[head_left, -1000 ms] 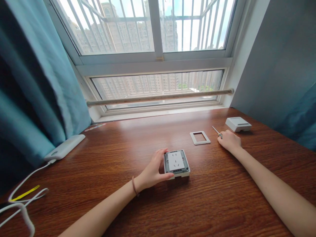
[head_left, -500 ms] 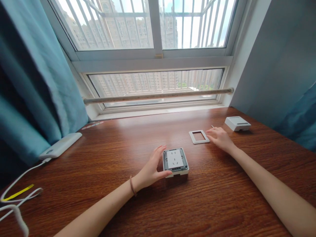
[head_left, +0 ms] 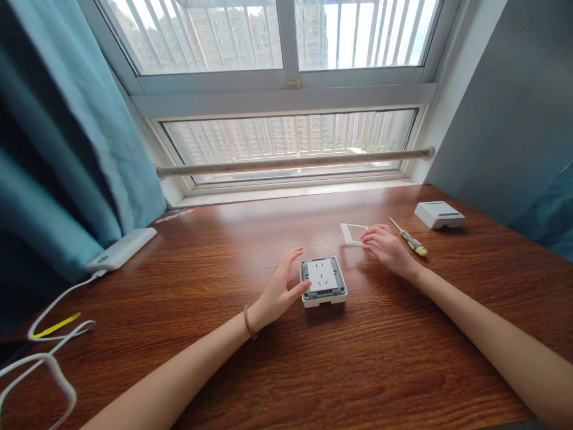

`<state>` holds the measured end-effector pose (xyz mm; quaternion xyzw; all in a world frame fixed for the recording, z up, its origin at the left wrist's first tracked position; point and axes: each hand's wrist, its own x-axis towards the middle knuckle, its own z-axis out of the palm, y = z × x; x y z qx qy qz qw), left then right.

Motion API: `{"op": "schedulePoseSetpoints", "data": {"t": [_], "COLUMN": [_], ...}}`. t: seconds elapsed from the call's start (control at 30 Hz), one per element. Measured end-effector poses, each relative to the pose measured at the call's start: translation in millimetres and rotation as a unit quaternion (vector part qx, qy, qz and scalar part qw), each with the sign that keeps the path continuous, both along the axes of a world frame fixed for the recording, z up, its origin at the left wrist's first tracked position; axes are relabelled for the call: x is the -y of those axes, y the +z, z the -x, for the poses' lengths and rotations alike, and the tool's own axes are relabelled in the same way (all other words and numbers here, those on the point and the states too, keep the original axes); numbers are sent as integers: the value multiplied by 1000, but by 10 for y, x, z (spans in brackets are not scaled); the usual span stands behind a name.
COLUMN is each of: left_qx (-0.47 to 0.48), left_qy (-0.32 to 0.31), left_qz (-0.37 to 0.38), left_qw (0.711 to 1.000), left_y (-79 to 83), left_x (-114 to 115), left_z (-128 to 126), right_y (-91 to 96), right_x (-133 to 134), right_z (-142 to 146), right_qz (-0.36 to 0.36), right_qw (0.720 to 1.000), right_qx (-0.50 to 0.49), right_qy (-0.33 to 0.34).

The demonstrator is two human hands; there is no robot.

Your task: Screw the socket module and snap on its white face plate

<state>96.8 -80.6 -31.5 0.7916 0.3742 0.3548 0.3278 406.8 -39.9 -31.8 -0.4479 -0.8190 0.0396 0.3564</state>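
Note:
A wall socket (head_left: 322, 276) in its white back box lies face up on the table, with its grey inner plate exposed. My left hand (head_left: 283, 286) is open at the left side of the socket, fingers spread and thumb over its near left edge. Farther off to the right, my right hand (head_left: 388, 249) has its fingers closed on the right side of a white socket cover frame (head_left: 346, 234), which looks slightly tilted. The fingers hide the frame's right edge. Just beyond that hand lies a screwdriver (head_left: 412, 243) with a yellow and grey handle.
A second white box (head_left: 439, 214) sits at the back right of the wooden table (head_left: 250, 370). At the left are a white power strip (head_left: 120, 249) with its cable, a yellow strip (head_left: 57, 325) and a blue curtain (head_left: 89, 119). A window with a rail stands behind.
My right hand has moved left onto the cover frame and taken hold of its right side. The screwdriver behind it has come into view. My left hand stays open beside the socket.

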Motion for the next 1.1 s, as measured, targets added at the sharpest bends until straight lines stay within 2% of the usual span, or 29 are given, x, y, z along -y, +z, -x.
{"op": "schedulePoseSetpoints", "data": {"t": [0.13, 0.27, 0.5, 0.6, 0.73, 0.83, 0.93, 1.0, 1.1], "left_qx": [26, 50, 50, 71, 118, 156, 189, 190, 168], "left_qy": [16, 0, 23, 5, -14, -30, -44, -54, -66], "left_qz": [7, 29, 61, 73, 89, 100, 116, 124, 119], "left_qw": [999, 998, 997, 995, 989, 982, 974, 972, 976], "left_y": [105, 165, 132, 131, 128, 107, 74, 60, 58], "left_x": [90, 184, 247, 254, 220, 149, 63, 16, -21], "left_z": [-52, -99, -146, -136, -94, -53, -8, 20, 47], "right_y": [248, 332, 303, 309, 269, 185, 90, 46, 25], "right_x": [416, 722, 812, 826, 762, 637, 517, 473, 459], "right_z": [495, 762, 780, 779, 744, 682, 625, 603, 590], "right_qz": [-10, 2, 0, -3, 40, 125, 215, 250, 283], "right_qw": [994, 986, 983, 982, 983, 959, 913, 889, 870], "right_qx": [-58, -58, -54, -52, -112, -208, -293, -327, -348], "right_qy": [97, 155, 174, 182, 143, 145, 185, 202, 206]}}
